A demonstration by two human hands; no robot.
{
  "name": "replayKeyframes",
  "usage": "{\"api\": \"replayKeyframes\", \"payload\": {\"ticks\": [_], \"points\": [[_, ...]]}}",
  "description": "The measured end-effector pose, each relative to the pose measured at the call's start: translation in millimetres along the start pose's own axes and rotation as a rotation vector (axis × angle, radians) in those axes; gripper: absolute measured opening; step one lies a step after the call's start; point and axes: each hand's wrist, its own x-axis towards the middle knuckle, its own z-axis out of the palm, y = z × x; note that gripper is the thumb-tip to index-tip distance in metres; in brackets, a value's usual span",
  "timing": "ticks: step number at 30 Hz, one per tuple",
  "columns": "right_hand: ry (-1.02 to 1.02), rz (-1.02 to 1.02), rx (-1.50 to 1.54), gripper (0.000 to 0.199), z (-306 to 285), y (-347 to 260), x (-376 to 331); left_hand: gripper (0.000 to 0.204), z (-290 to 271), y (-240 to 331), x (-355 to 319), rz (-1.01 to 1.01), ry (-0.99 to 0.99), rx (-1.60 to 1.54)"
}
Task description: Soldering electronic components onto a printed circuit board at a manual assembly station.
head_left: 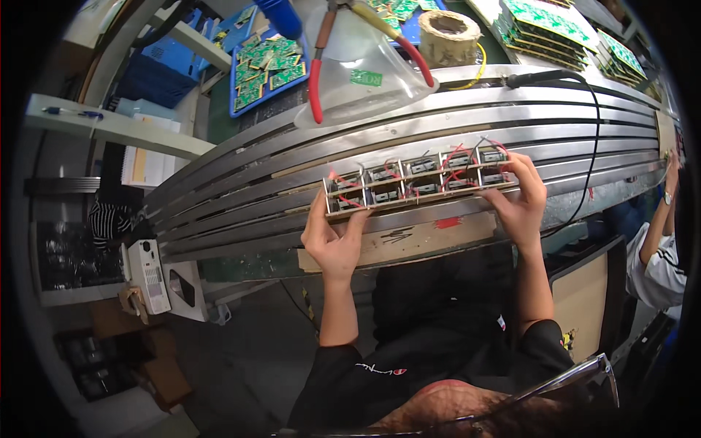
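Between my two hands is a long panel of circuit boards [404, 187], two rows of small cells with dark components and red and black wires standing up from them. My left hand [334, 241] grips its left end, thumb along the near edge and fingers at the end. At the right end, my right hand [521, 201] closes on the panel with fingers over the far corner and thumb at the near edge. The panel is held over the metal rails [285, 175] of the bench; whether it touches them I cannot tell.
Beyond the rails lie red-handled pliers [318, 80] on a clear plastic bag [365, 66], a blue tray [235, 102] of green boards, a tape roll [449, 47] and stacked boards [548, 29]. A black cable [597, 124] crosses the right side. Another person's arm [661, 219] shows far right.
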Motion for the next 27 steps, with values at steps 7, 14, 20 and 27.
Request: {"api": "replayKeyframes", "payload": {"ticks": [7, 14, 20, 27], "points": [[-0.181, 0.264, -0.023, 0.031, 10, -27, 11, 0.039, -27, 10, 10, -0.086, 0.013, 0.162], [-0.382, 0.473, -0.260, 0.027, 23, -46, 20, 0.031, -29, 8, 14, -0.026, -0.028, 0.550], [-0.288, 0.330, -0.246, 0.019, 29, -41, 5, 0.029, -49, 19, 16, 0.153, 0.158, 0.630], [-0.061, 0.467, -0.339, 0.026, -154, 33, -108, 0.025, 23, 55, 4, 0.546, -0.325, 0.400]]}}
